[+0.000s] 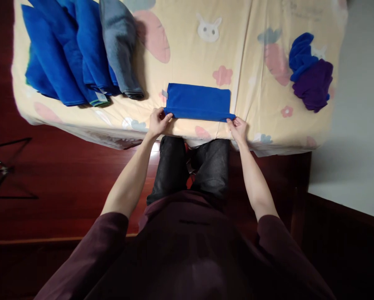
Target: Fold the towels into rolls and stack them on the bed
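Observation:
A blue towel (198, 100) lies as a flat, wide rectangle near the front edge of the bed, its near long edge turned over in a narrow fold. A small pale label sticks out at its left end. My left hand (158, 122) pinches the near left corner between thumb and fingers. At the near right corner, my right hand (238, 128) grips the cloth the same way. Both arms reach forward, about level with each other.
Several folded or rolled blue towels (54, 54) and a grey one (120, 46) lie side by side at the left. Crumpled blue (302, 56) and purple cloths (313, 85) rest at the right. A patterned sheet (187, 58) covers the bed. Black stand legs (5, 170) are on the floor.

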`<action>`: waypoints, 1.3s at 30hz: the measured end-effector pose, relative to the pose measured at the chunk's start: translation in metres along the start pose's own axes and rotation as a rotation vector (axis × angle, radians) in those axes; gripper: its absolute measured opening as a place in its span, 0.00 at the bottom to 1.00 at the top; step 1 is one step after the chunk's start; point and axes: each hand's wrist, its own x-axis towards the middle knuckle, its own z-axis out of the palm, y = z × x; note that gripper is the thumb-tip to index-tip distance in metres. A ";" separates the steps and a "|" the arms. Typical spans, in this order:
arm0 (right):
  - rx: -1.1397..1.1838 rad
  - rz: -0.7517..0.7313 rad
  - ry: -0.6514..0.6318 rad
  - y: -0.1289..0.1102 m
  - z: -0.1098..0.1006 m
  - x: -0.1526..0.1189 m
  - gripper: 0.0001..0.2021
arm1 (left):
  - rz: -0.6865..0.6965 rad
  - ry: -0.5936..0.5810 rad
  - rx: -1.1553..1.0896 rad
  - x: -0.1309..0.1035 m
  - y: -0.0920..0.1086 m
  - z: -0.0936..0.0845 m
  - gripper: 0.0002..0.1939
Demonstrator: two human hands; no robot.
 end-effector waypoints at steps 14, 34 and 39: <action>-0.004 -0.044 0.051 0.005 0.002 0.002 0.36 | -0.057 0.027 -0.063 -0.002 0.002 0.002 0.33; -0.037 -0.029 0.088 -0.010 0.008 -0.003 0.36 | -0.106 0.118 -0.035 -0.007 0.006 0.003 0.34; -0.051 -0.023 0.091 -0.011 0.009 -0.005 0.35 | -0.059 0.113 -0.007 -0.007 0.007 0.002 0.30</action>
